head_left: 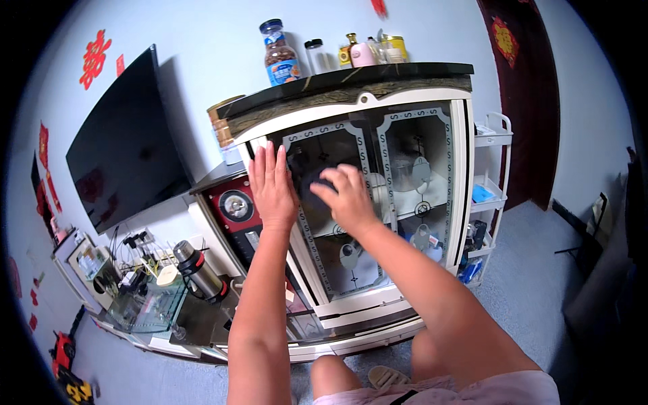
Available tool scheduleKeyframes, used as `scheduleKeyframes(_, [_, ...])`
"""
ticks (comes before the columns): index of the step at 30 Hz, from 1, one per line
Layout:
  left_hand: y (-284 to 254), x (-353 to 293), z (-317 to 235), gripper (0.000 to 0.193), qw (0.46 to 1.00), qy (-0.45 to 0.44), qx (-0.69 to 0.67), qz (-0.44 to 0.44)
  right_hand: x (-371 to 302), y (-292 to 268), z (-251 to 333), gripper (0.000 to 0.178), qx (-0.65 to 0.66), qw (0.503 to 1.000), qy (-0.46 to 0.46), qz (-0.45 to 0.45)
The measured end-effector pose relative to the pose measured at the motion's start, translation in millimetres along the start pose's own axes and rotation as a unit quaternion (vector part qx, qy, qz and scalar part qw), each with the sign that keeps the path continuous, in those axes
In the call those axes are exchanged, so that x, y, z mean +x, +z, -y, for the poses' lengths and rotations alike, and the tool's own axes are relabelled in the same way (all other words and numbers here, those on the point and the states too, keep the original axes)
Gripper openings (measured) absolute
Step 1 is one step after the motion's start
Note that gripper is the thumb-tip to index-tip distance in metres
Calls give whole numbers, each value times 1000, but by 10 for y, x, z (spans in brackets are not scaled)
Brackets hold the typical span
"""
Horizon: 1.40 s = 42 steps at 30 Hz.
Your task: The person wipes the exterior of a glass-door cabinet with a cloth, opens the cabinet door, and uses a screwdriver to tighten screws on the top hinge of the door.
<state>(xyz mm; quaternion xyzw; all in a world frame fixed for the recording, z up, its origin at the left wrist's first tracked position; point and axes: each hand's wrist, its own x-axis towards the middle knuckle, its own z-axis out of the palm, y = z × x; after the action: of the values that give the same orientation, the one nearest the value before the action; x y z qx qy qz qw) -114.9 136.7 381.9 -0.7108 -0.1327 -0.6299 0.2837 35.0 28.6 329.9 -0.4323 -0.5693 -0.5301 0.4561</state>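
A white-framed display cabinet (459, 175) with a dark top stands in front of me. Its two glass doors carry pale patterned borders; the left glass door (317, 145) is partly hidden behind my hands. My left hand (273, 189) is raised at the cabinet's left front edge, its fingers straight and side by side, holding nothing. Whether its palm touches the frame I cannot tell. In front of the left door, my right hand (349, 199) has half-bent fingers, with a gap between thumb and forefinger. Nothing shows in it, and contact with the glass is unclear.
On the cabinet top stand a blue-labelled jar (279, 54), a clear jar (316, 57) and a pink container (362, 55). A steel thermos (200, 270) sits lower left, below a wall television (125, 145). At the right is a white shelf cart (496, 138).
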Motion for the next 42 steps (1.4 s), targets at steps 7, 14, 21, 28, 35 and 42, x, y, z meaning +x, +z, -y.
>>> scheduleKeyframes(7, [83,47,-131,48,998,-4,62,23,-1365,-486,114,26,53,984,4,169])
scheduleKeyframes(14, [111,-49,-75,49,996,-8,83,9,-606,-797,-199,23,26,992,-27,122])
scheduleKeyframes(21, [117,-46,-71,53,996,8,83,27,799,-1018,-1170,33,-97,995,-6,-38])
scheduleKeyframes(28, [48,-52,-62,55,996,19,90,11,-153,-953,-1181,44,-81,994,37,-57])
scheduleKeyframes(35, [139,-31,-90,57,997,20,81,3,-1340,-1228,-965,41,-79,991,92,63])
scheduleKeyframes(42, [172,-14,17,60,995,43,91,-9,-912,-1583,-1095,28,-35,986,-1,166])
